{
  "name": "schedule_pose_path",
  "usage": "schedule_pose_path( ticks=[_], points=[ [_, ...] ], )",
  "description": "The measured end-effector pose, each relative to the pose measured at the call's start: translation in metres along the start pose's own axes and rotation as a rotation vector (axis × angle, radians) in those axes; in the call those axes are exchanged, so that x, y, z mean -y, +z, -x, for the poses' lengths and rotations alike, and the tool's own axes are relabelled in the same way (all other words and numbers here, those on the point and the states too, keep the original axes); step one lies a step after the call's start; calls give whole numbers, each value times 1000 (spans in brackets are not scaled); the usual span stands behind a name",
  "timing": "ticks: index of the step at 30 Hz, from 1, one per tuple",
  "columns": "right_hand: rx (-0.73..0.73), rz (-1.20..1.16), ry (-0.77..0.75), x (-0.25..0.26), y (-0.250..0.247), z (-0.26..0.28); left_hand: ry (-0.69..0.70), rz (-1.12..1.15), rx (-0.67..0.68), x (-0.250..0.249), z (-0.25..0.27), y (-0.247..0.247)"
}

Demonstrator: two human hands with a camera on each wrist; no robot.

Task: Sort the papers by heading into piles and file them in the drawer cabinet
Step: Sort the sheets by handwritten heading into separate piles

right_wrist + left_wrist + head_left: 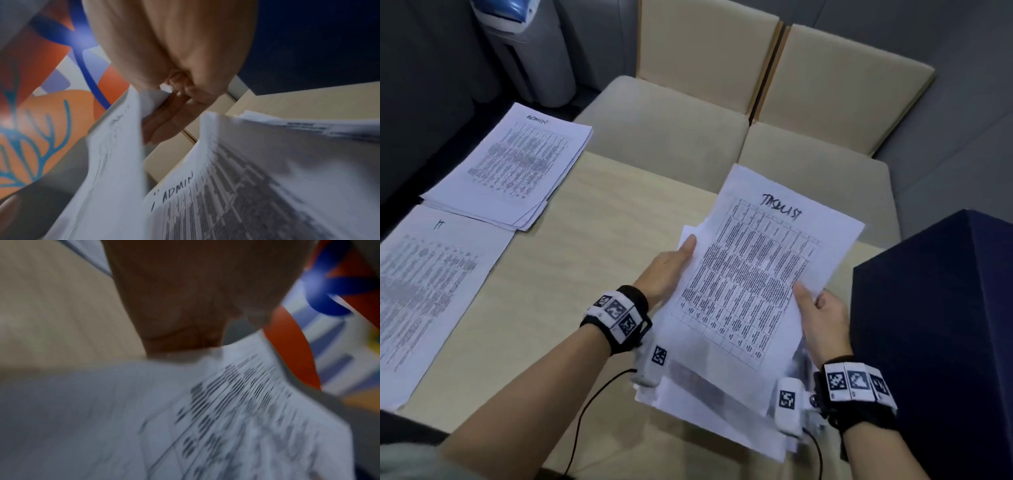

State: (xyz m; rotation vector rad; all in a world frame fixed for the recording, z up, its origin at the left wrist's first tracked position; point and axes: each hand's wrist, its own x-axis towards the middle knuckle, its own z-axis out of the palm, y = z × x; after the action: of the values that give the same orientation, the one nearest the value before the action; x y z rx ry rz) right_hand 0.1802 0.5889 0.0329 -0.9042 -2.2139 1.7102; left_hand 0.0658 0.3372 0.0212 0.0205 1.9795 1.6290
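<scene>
My left hand (674, 269) holds the left edge of a loose stack of unsorted papers (702, 397) above the table's near right part, thumb lying on top. The top sheet, headed TASKLIST (756, 274), is pinched at its right edge by my right hand (820, 310). In the right wrist view that sheet (115, 162) is lifted off the stack, and the sheet under it is headed ADMIN (236, 194). An ADMIN pile (513, 168) lies at the table's far left. An IT pile (424, 287) lies at the near left. The left wrist view is blurred, showing my palm (185, 296) on paper (205, 418).
A dark blue cabinet (935, 325) stands on the right, close to my right wrist. Two beige chairs (664, 130) are pushed in at the table's far side. A water dispenser (530, 51) stands at the back left. Bare tabletop (585, 274) shows between the piles.
</scene>
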Motion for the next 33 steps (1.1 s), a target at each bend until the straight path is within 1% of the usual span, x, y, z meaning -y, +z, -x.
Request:
schedule_pose_path(
  ticks=[1, 2, 3, 4, 6, 8, 9, 11, 13, 14, 15, 16, 17, 18, 19, 20, 21, 22, 23, 24, 26, 28, 30, 33],
  points=[
    [7, 18, -20, 0, 6, -2, -33, -41, 92, -1, 2, -7],
    [12, 29, -15, 0, 14, -6, -17, -90, 128, -1, 5, -15],
    [14, 30, 4, 0, 23, -9, 0, -153, 99, -2, 7, -24],
    [18, 11, 43, -4, 32, -16, -14, -181, 30, -4, 5, -36],
    [48, -2, 135, -16, 49, -26, -76, -202, -169, 3, -10, -71],
    [122, 169, 171, -32, 64, -31, -93, -253, -341, 14, -28, -114],
    [139, 255, 172, -38, 69, -31, -101, -306, -379, 18, -35, -135],
    [103, 364, 142, -45, 76, -27, -128, -422, -412, 28, -46, -169],
    [59, 423, 102, -51, 80, -25, -168, -521, -432, 37, -52, -187],
    [59, 452, 86, -55, 82, -25, -214, -593, -449, 38, -54, -189],
    [65, 479, 80, -58, 84, -26, -274, -723, -475, 40, -53, -188],
    [63, 496, 86, -60, 85, -26, -334, -910, -495, 42, -49, -184],
    [50, 509, 100, -63, 86, -27, -319, -1098, -500, 44, -42, -178],
    [31, 511, 111, -65, 88, -27, -208, -1240, -451, 43, -32, -170],
    [7, 513, 118, -66, 90, -26, -53, -1322, -323, 44, -19, -160],
    [-17, 513, 116, -67, 92, -25, 57, -1356, -149, 48, -10, -152],
    [-35, 509, 115, -67, 95, -25, 80, -1345, 15, 58, -4, -147],
    [-45, 500, 111, -67, 97, -24, 26, -1327, 121, 66, -3, -144],
    [-51, 503, 106, -67, 99, -23, -34, -1303, 160, 74, -8, -145],
    [-49, 506, 94, -65, 101, -22, -67, -1305, 162, 77, -19, -147],
    [-50, 506, 80, -62, 101, -22, -68, -1334, 138, 72, -48, -154],
    [-46, 491, 70, -60, 98, -23, -58, -1292, 113, 57, -78, -166],
    [-42, 471, 72, -62, 96, -23, -77, -1238, 111, 46, -101, -181],
    [-52, 452, 91, -66, 98, -23, -89, -1181, 121, 34, -120, -202]
  ],
)
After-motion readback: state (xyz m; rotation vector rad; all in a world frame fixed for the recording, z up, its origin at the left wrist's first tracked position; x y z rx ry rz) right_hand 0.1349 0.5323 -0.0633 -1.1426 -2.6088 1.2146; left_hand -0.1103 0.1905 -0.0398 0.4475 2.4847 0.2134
